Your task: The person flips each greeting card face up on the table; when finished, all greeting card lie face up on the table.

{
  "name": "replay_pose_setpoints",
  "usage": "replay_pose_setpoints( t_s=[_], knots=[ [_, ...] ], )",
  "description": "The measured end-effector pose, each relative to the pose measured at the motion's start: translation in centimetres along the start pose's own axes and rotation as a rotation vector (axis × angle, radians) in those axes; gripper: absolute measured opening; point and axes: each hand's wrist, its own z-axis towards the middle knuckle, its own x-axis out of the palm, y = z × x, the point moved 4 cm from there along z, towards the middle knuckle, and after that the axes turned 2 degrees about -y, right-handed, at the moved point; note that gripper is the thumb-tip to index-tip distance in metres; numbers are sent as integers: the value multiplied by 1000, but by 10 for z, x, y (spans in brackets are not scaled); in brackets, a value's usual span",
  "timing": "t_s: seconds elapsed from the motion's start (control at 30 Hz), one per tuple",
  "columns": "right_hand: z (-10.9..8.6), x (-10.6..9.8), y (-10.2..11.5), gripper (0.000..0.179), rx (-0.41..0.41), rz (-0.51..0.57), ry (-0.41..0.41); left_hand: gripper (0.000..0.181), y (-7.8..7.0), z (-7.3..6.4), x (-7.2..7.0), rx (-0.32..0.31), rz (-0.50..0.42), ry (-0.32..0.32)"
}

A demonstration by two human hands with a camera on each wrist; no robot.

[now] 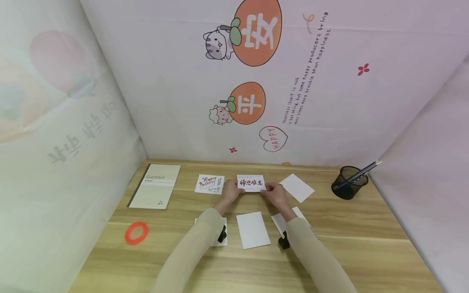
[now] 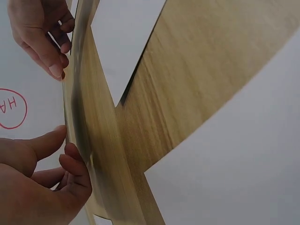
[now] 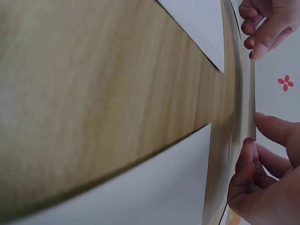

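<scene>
Both hands hold a white card (image 1: 250, 183) with large red Chinese characters at the far middle of the table. My left hand (image 1: 229, 191) pinches its left edge, while my right hand (image 1: 276, 194) has the right edge between thumb and fingers. Edge-on in the right wrist view, the card (image 3: 252, 96) spans the gap between the two thumbs, a little above the wood. A white card printed "Happy Birthday" (image 1: 209, 184) lies just left of my left hand. On the other side, a blank white card (image 1: 297, 188) lies tilted beside my right hand.
Nearer me lies another blank card (image 1: 253, 230), with more cards partly under both forearms. A notebook (image 1: 155, 187) and a red tape ring (image 1: 136, 233) are at left. A black mesh cup (image 1: 343, 191) with pencils stands at right. Patterned walls enclose the table (image 1: 351, 260).
</scene>
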Motion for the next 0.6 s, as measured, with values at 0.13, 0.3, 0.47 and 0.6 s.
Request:
replay_pose_setpoints(
  t_s=[0.13, 0.3, 0.47, 0.6],
  knots=[
    [-1, 2, 0, 33, -4, -34, -2, 18, -2, 0, 0, 9, 63, 1],
    [-1, 4, -2, 32, -3, -111, 4, 18, -2, -2, 1, -3, 91, 19],
    [-1, 5, -2, 33, -17, -141, 10, 18, -2, -4, 2, -1, 103, 18],
    [0, 2, -1, 31, -25, -162, 5, 20, -6, -4, 4, 42, 178, 12]
  ],
)
